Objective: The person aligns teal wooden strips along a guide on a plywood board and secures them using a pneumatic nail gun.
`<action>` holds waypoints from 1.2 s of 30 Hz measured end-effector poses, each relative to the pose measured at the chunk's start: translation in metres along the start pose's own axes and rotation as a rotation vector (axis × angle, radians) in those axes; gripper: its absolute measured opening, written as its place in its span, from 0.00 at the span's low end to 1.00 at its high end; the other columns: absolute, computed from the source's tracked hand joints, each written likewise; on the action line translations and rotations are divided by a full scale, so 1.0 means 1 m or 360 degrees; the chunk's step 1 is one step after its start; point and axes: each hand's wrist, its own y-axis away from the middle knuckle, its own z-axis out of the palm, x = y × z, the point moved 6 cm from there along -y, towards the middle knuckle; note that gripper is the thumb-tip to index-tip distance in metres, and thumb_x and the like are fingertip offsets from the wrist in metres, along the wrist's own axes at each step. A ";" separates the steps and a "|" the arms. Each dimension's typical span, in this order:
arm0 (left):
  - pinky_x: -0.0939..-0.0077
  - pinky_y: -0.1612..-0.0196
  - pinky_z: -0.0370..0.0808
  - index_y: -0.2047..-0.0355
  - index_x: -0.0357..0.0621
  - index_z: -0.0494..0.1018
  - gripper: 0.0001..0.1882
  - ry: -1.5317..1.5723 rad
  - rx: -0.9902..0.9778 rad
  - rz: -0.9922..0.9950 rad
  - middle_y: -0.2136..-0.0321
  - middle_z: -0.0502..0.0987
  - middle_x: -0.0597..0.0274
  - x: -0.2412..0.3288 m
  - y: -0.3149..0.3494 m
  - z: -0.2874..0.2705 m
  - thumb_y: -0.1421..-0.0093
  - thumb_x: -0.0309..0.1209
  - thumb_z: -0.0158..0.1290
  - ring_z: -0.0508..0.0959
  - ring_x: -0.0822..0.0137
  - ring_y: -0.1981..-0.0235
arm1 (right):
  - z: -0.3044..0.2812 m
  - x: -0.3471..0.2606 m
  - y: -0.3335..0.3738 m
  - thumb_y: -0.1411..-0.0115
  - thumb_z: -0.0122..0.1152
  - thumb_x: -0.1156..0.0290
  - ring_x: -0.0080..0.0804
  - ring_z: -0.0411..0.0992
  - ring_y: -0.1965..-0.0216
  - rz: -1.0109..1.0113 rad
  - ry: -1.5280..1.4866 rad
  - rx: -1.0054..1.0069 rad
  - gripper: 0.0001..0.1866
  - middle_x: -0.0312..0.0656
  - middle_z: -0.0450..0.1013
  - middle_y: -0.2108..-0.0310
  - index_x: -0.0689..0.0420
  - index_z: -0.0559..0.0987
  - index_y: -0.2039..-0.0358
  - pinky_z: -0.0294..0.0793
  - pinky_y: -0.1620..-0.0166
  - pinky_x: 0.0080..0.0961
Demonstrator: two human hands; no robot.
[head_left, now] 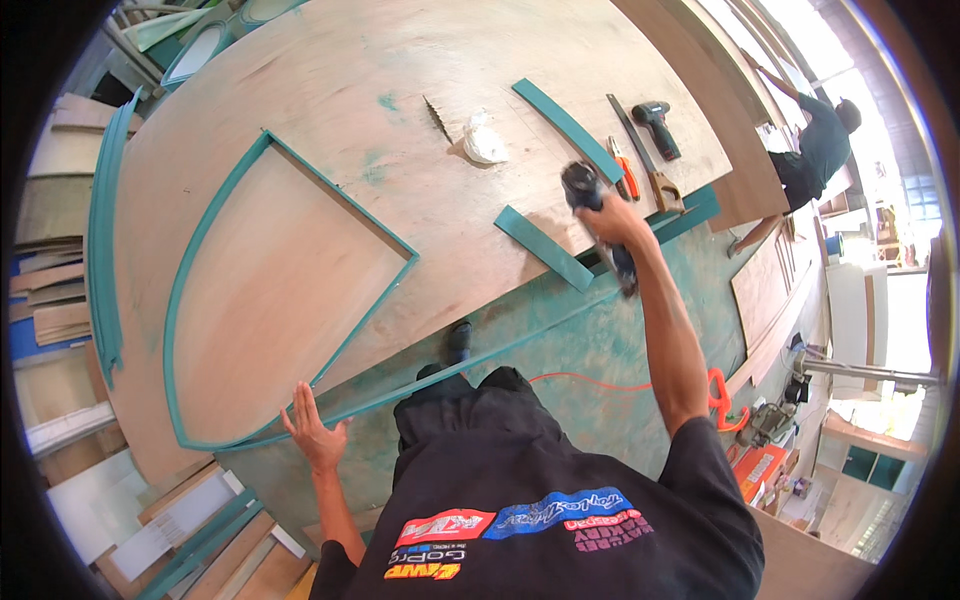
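Note:
My left hand (318, 437), fingers straight and apart, rests at the lower end of a curved green-edged frame (340, 198) lying on the wooden table. A long thin green strip (470, 362) runs from beside that hand toward the right, along the table's near edge. My right hand (612, 222) grips a black cordless drill (583, 186), slightly blurred, above the table's near right edge. Close to it lie two flat green strips, one nearer (543, 248) and one farther (566, 128). Orange-handled pliers (626, 175) and a handsaw (664, 190) are just to its right.
Another drill (656, 130), a crumpled white bag (484, 140) and a dark serrated blade (437, 119) lie on the table (330, 70). Stacked green strips (103, 240) line its left edge. An orange cord (590, 380) crosses the floor. A person (825, 145) works at far right.

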 end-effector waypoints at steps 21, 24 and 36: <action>0.46 0.30 0.48 0.31 0.41 0.57 0.54 -0.0054 -0.0026 0.0018 0.32 0.62 0.53 0.007 -0.006 0.003 0.59 0.33 0.71 0.61 0.57 0.31 | 0.121 0.019 0.020 0.48 0.71 0.57 0.49 0.68 0.46 -0.0576 0.0294 0.0503 0.33 0.51 0.70 0.50 0.59 0.72 0.45 0.66 0.42 0.44; 0.45 0.31 0.49 0.31 0.42 0.57 0.54 -0.0078 -0.0027 0.0019 0.32 0.62 0.53 0.008 -0.007 0.007 0.57 0.35 0.71 0.61 0.57 0.31 | 0.115 0.030 0.020 0.49 0.71 0.58 0.50 0.69 0.48 -0.0648 0.0258 0.0682 0.30 0.51 0.70 0.52 0.59 0.73 0.49 0.68 0.46 0.44; 0.52 0.33 0.55 0.31 0.39 0.57 0.51 -0.0056 0.0049 -0.0014 0.34 0.64 0.48 0.007 -0.002 0.004 0.55 0.30 0.69 0.63 0.54 0.32 | 0.215 0.322 0.166 0.51 0.72 0.59 0.50 0.79 0.59 0.1145 -0.0771 0.1017 0.32 0.56 0.79 0.61 0.69 0.76 0.51 0.76 0.55 0.42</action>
